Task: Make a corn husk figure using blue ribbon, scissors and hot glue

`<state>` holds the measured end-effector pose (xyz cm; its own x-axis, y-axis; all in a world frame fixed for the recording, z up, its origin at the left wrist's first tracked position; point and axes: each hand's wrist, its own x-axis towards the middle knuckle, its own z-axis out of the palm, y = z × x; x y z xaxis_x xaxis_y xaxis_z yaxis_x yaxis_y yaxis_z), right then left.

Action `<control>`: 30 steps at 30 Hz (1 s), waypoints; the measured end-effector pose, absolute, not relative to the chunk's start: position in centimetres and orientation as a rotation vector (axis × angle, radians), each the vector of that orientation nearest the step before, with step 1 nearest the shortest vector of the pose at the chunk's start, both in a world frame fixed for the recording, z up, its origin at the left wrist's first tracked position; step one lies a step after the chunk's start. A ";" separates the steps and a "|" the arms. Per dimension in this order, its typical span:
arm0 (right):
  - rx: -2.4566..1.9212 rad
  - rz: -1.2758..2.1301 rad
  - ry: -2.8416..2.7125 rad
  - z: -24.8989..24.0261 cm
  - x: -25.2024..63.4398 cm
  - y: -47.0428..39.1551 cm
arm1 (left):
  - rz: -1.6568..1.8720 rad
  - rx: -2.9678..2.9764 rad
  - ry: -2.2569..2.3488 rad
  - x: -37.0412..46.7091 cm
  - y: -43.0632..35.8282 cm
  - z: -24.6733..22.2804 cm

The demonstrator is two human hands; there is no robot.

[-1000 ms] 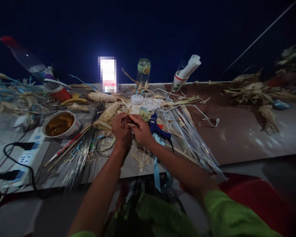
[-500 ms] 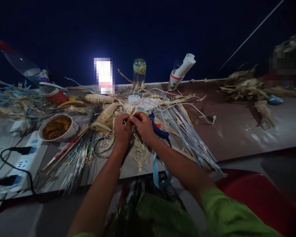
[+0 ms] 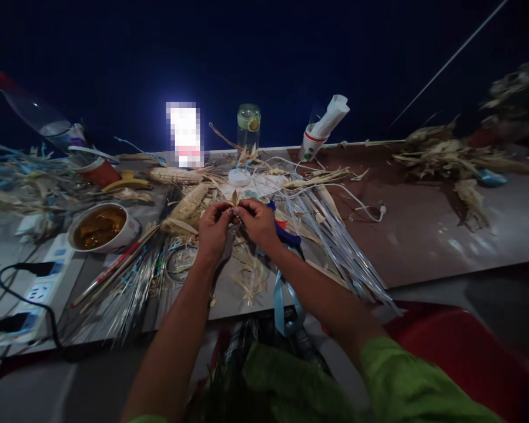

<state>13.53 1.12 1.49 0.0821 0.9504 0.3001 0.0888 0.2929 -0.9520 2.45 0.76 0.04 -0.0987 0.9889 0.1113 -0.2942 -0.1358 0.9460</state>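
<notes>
Between my fingertips is a small piece of dried corn husk point(image 3: 234, 197), its pointed tip sticking up. My left hand point(image 3: 214, 232) pinches it from one side, and my right hand point(image 3: 260, 224) pinches it from the other, the fingertips nearly meeting. Left of my left hand lie two corn cobs, a nearer one point(image 3: 193, 202) and a farther one point(image 3: 176, 175). A blue-handled tool point(image 3: 290, 237), partly hidden, rests beside my right hand. Light blue ribbon point(image 3: 278, 304) hangs over the table edge, and husk scraps point(image 3: 249, 281) are strewn below my hands.
At left stand a bowl of brown liquid point(image 3: 100, 228) and a power strip point(image 3: 39, 294) with plugged-in cords. Thin wires point(image 3: 136, 299) and clear rods point(image 3: 344, 247) flank my arms. A bottle point(image 3: 248, 126) and paper cup point(image 3: 312, 144) line the back. More husks point(image 3: 436, 150) lie right.
My left hand has shifted slightly left and turned, with its thumb now against the husk piece. My right hand stays nearly in place, still pinching.
</notes>
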 end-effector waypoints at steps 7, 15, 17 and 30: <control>-1.144 0.672 -1.423 1.4 13.7 1.0 | 1.393 1.019 1.013 2.4 0.9 -0.2; -1.102 1.006 -1.254 1.6 14.0 1.2 | 1.413 0.879 0.963 2.3 1.0 0.0; -1.064 1.110 -1.193 2.0 14.2 1.3 | 1.415 0.965 0.989 2.3 0.9 0.1; -1.049 1.332 -1.002 1.9 14.4 1.8 | 1.376 1.207 1.065 2.1 1.1 -0.8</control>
<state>14.40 1.80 1.92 0.0059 0.9995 -0.0314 -0.2473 -0.0290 -0.9685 2.09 1.11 -0.79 -0.0256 0.9907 0.1334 -0.1193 -0.1355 0.9836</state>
